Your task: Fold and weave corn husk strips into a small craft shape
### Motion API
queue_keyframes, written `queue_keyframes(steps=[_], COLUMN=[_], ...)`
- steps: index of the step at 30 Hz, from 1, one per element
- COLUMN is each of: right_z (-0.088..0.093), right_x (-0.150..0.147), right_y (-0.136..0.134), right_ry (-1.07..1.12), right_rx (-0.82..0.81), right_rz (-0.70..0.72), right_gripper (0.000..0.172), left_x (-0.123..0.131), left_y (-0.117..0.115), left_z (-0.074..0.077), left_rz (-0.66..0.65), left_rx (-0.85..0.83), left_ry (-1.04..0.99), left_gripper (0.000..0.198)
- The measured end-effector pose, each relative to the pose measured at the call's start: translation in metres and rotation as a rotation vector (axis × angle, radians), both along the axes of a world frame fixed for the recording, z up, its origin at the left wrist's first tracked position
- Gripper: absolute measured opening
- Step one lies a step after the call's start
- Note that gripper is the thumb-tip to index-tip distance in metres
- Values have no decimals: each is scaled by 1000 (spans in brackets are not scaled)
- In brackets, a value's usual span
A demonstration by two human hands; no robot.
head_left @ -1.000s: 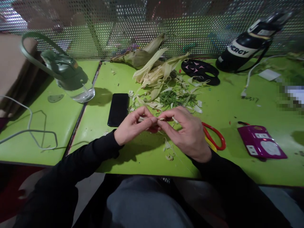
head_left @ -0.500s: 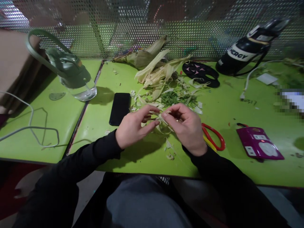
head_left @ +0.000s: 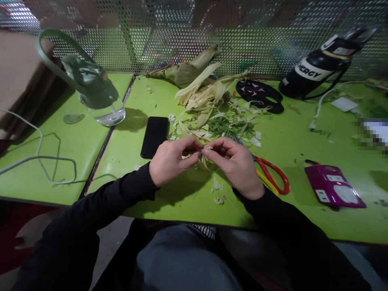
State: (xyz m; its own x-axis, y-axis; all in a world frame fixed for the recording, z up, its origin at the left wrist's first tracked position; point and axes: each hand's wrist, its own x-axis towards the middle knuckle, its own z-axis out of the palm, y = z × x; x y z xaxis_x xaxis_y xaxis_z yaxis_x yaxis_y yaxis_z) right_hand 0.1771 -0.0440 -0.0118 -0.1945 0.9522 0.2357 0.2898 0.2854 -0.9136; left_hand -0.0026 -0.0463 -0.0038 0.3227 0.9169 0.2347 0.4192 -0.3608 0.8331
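Observation:
Over the green table's near part, my left hand [head_left: 172, 159] and my right hand [head_left: 239, 165] meet fingertip to fingertip. Both pinch a thin pale strip of corn husk [head_left: 204, 162], whose loose end curls down below the fingers. Much of the strip is hidden by them. Just beyond lie husk scraps and a tangle of green strings [head_left: 222, 126], with dried corn husks [head_left: 203, 95] behind. Scissors with red and yellow handles [head_left: 280, 178] rest beside my right hand, partly covered by it. Left of the scraps is a black phone [head_left: 154, 137].
A green-lidded water bottle [head_left: 97, 93] stands at the left, near a white cable [head_left: 39, 145]. A black bottle [head_left: 315, 70] and a black palette-shaped piece [head_left: 257, 95] are at the back right. A purple socket box [head_left: 335, 186] lies right. Perforated mesh [head_left: 236, 36] closes the back.
My fingertips have drawn closer together around the husk strip, and my left thumb and finger have closed. The whole view has shifted slightly; the objects on the table stay put.

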Motion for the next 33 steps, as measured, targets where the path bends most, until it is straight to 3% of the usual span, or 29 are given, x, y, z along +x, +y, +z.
queue_keyframes(steps=[5,8,11,16,18,26,33], right_z=[-4,-6,-6,-2,-1,-3,-2], right_x=[-3,-4,-4,-1,0,1,2], right_y=[-1,0,1,0,0,0,-1], right_ry=[-332,-375,-352,-258,-229,-254,-219], right_rx=[528,646,609,459,429,510,403], right_rz=[-44,-34,-21,-21,-25,-33,-44], right_gripper=[3,1,2,4,5,7,5], left_x=[-1,-4,-6,-3,-1,0,0], left_y=[3,7,9,7,6,6,10], left_z=[1,2,2,-1,-1,0,-1], left_rz=[30,-35,-86,-95,-72,-122,-151], left_rx=[48,-31,-110,-65,-75,-246,-326], left_ry=[152,95,49,-131,-221,-369,-499], left_gripper=[14,14,12,11,20,38,29])
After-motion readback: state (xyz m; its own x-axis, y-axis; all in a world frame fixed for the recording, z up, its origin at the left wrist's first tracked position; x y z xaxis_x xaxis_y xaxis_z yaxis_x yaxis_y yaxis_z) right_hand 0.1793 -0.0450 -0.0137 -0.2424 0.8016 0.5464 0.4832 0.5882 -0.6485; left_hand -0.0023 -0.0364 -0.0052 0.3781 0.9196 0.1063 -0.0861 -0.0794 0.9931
